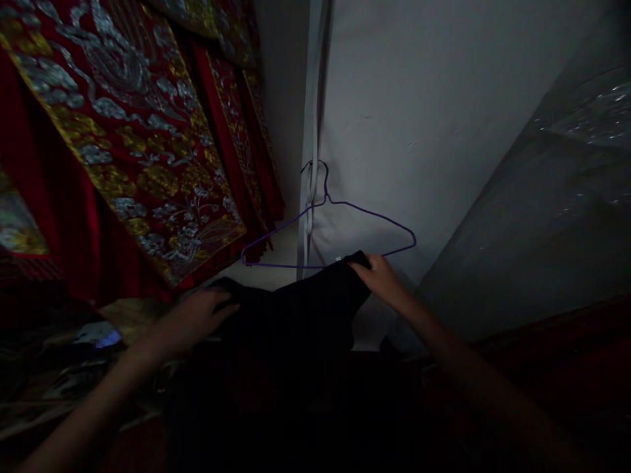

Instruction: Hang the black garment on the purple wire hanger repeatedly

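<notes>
A black garment (300, 315) is spread between my hands, its upper edge slanting up to the right. My right hand (379, 279) is closed on the upper right corner, fingers over the cloth. At the upper left corner, my left hand (210, 312) grips the dark cloth with its fingers slightly bent; its thumb is hidden. A thin purple clothes hanger (367, 209) hangs just beyond the garment. Part of the hanger's lower bar is hidden behind the garment's upper edge. The lower part of the cloth fades into shadow, so its full shape is unclear.
The hanger's hook is at a pale vertical cord (314, 118) by the wall corner. Red embroidered cloth (148, 151) hangs at the left. Clear plastic sheeting (557, 217) covers something at the right. Dim clutter (73, 368) lies at the lower left.
</notes>
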